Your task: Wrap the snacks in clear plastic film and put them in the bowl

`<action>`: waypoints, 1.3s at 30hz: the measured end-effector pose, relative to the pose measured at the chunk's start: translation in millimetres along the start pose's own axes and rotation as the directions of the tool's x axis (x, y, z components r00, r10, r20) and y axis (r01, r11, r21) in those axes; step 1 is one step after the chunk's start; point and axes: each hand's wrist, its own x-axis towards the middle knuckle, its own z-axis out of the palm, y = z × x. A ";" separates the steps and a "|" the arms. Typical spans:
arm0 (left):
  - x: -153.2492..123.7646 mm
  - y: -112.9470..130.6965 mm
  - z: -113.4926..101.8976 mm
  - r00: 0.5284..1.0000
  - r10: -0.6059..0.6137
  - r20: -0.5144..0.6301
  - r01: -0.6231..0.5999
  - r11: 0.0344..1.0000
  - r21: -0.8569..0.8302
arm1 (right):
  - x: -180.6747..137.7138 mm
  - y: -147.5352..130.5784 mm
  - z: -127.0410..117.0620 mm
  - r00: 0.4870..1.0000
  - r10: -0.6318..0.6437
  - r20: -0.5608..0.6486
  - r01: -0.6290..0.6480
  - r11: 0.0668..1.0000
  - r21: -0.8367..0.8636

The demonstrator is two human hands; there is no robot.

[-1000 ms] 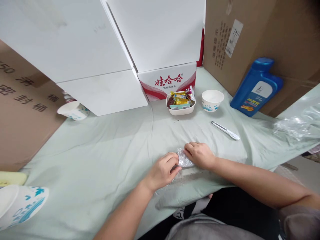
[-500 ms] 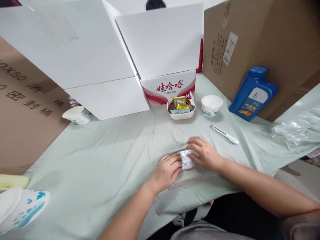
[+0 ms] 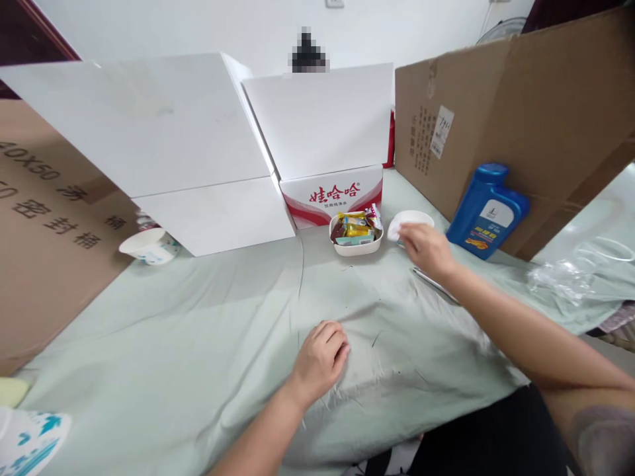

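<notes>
My right hand (image 3: 425, 250) reaches out over the white paper bowl (image 3: 417, 216), fingers pinched on a small whitish crumpled plastic piece (image 3: 394, 229). The hand covers the bowl's front, so I cannot tell whether the plastic touches the rim. Beneath my right wrist lies a pen (image 3: 434, 285), partly covered. My left hand (image 3: 321, 357) rests on the green cloth (image 3: 223, 344) with its fingers curled in, and nothing shows in it. Left of the bowl stands a white tub (image 3: 356, 250) filled with wrapped snacks.
A blue bottle (image 3: 486, 211) stands by a large cardboard box (image 3: 461, 119) on the right. White boxes (image 3: 213, 215) form a wall at the back. Other paper bowls are at the left (image 3: 153, 248) and near left corner (image 3: 34, 439). Clear plastic (image 3: 565, 281) lies at the right.
My right hand has lifted the crumpled plastic from the cloth and carried it forward to the bowl. My left hand has let go and stays on the cloth, more curled. The view has tilted up.
</notes>
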 end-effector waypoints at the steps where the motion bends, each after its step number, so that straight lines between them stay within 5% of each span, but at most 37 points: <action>1: 0.1 -0.1 0.3 1.000 -0.006 0.005 0.006 1.000 -0.004 | 16.4 16.7 -1.3 0.997 0.072 -0.025 -0.074 0.993 -0.086; 3: 0.3 -0.5 0.7 1.000 -0.017 0.018 0.018 1.000 -0.010 | 42.4 44.5 1.2 0.969 0.235 0.081 -0.208 0.945 -0.253; 6: 0.1 -1.5 1.3 0.999 -0.029 0.036 0.030 0.999 -0.021 | 61.8 68.8 12.0 0.783 0.446 0.433 -0.276 0.874 -0.401; 8: -0.2 -2.1 1.7 0.999 -0.032 0.041 0.033 0.999 -0.029 | 64.5 75.2 18.0 0.689 0.486 0.538 -0.282 0.863 -0.420; 10: -0.4 -2.4 1.9 0.999 -0.031 0.040 0.032 0.999 -0.036 | 62.1 75.9 19.9 0.668 0.471 0.576 -0.264 0.874 -0.409; 12: -0.4 -2.2 2.1 0.999 -0.030 0.036 0.032 0.999 -0.041 | 55.7 72.0 18.2 0.717 0.407 0.567 -0.210 0.901 -0.381; 15: -0.3 -0.9 2.6 0.999 -0.032 0.029 0.033 0.999 -0.039 | 40.8 60.9 12.9 0.859 0.284 0.426 -0.109 0.914 -0.390; 18: -0.1 0.4 3.4 0.999 -0.036 0.029 0.037 0.999 -0.028 | 27.1 53.9 9.1 0.916 0.233 0.328 -0.050 0.875 -0.481; 21: 0.0 0.7 3.9 0.998 -0.047 0.029 0.047 0.999 -0.012 | 27.6 59.2 9.9 0.889 0.306 0.340 -0.104 0.859 -0.501; 26: 0.0 -0.1 3.2 0.998 -0.052 0.040 0.053 0.998 -0.014 | 57.1 77.7 20.8 0.830 0.492 0.264 -0.395 0.852 -0.344; 31: -0.3 -1.4 2.4 0.997 -0.054 0.049 0.056 0.998 -0.042 | 64.8 55.9 40.7 0.882 0.302 0.362 -0.256 0.951 -0.170; 34: -0.4 -1.8 2.1 0.997 -0.051 0.049 0.054 0.997 -0.055 | 54.5 26.7 52.7 0.870 0.172 0.462 -0.145 0.985 -0.094; 39: -1.3 -2.6 1.7 0.998 -0.056 0.034 0.058 0.996 -0.069 | 43.0 11.7 50.0 0.834 0.241 0.497 -0.160 0.967 -0.201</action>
